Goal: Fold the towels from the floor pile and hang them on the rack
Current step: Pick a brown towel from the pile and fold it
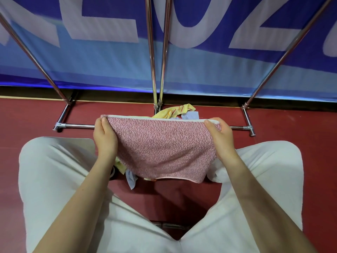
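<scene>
A pink speckled towel (162, 150) with a white top edge hangs stretched between my hands above the floor pile. My left hand (104, 141) pinches its upper left corner, and my right hand (221, 138) pinches its upper right corner. Behind and below it lies the pile: a yellow towel (175, 110), a light blue cloth (131, 178) and a white cloth (218, 173), mostly hidden by the pink towel. The chrome rack (155, 70) stands just beyond, with slanted poles rising from a base bar on the floor.
My knees in white trousers (54, 170) flank the pile on both sides. The floor (291, 125) is red. A blue banner with large white letters (109, 57) stands behind the rack. The rack's feet (249, 127) stick out toward me at left and right.
</scene>
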`<action>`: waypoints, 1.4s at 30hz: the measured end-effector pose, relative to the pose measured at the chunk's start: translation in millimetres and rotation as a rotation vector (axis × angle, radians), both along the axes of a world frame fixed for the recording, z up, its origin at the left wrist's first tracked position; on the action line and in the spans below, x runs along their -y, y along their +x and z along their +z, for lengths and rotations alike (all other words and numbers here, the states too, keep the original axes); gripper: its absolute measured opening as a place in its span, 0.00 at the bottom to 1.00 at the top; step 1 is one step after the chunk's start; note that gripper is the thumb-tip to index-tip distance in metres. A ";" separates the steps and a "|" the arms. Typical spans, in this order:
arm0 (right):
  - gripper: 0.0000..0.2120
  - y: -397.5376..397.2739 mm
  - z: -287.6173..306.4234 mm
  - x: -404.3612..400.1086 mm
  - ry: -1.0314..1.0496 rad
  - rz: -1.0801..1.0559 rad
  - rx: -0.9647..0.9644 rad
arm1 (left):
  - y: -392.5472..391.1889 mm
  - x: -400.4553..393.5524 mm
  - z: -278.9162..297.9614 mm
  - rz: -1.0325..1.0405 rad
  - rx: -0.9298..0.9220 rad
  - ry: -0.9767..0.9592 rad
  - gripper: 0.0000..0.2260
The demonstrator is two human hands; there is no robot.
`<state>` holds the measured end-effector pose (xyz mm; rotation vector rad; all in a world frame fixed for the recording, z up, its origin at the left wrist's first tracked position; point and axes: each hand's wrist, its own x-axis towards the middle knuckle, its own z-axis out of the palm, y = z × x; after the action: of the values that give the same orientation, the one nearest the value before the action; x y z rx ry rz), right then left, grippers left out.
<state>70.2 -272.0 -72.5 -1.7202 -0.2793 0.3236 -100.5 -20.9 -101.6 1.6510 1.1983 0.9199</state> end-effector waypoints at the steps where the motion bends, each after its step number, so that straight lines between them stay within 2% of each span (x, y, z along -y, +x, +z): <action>1: 0.04 0.9 -0.3 0.9 -0.002 -0.014 -0.004 | -1.5 -0.8 0.0 -0.020 -0.042 0.071 0.11; 5: 0.04 3.9 -0.3 2.7 0.028 -0.077 -0.045 | -6.8 -3.2 1.4 -0.069 -0.276 0.308 0.14; 8: 0.02 5.5 0.7 3.8 0.061 -0.097 -0.093 | -8.3 -2.9 1.6 -0.051 -0.271 0.356 0.16; 13: 0.02 4.6 3.2 1.1 0.097 -0.104 -0.139 | -1.9 2.4 4.5 -0.084 -0.036 0.042 0.14; 19: 0.02 4.7 0.4 -1.4 0.066 -0.138 -0.183 | 1.6 -3.6 -1.3 -0.147 -0.052 -0.097 0.17; 22: 0.01 7.2 -3.0 -3.8 0.075 -0.186 -0.275 | 1.8 -1.5 -1.5 -0.208 -0.061 -0.128 0.18; 25: 0.16 12.3 -12.7 -4.8 0.127 -0.271 -0.460 | 0.1 -3.3 -7.8 -0.208 -0.019 -0.260 0.18; 27: 0.12 14.6 -20.2 -6.0 0.118 -0.299 -0.517 | 1.2 -3.4 -12.0 -0.175 0.022 -0.368 0.17; 29: 0.03 13.8 -26.3 -8.1 0.077 -0.308 -0.553 | 6.6 0.9 -13.6 -0.130 0.046 -0.465 0.16; 32: 0.10 7.1 -28.6 -17.1 0.026 -0.309 -0.549 | 15.1 8.9 -15.1 -0.070 0.098 -0.632 0.15; 34: 0.10 1.5 -29.0 -24.6 -0.021 -0.295 -0.527 | 17.9 13.5 -17.6 -0.069 0.137 -0.716 0.12; 37: 0.07 -8.4 -36.3 -38.1 -0.074 -0.259 -0.503 | 24.1 24.1 -16.5 -0.097 0.179 -0.745 0.11; 39: 0.12 -15.5 -40.7 -46.4 -0.145 -0.208 -0.453 | 29.5 33.7 -13.1 -0.120 0.183 -0.768 0.12; 42: 0.12 -31.0 -29.9 -58.9 -0.139 -0.161 -0.357 | 34.9 44.7 -10.7 -0.172 0.150 -0.749 0.13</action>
<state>39.2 -213.1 -102.4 -1.7711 0.1447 0.5322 -65.6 -65.6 -112.3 1.0363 1.0923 0.3946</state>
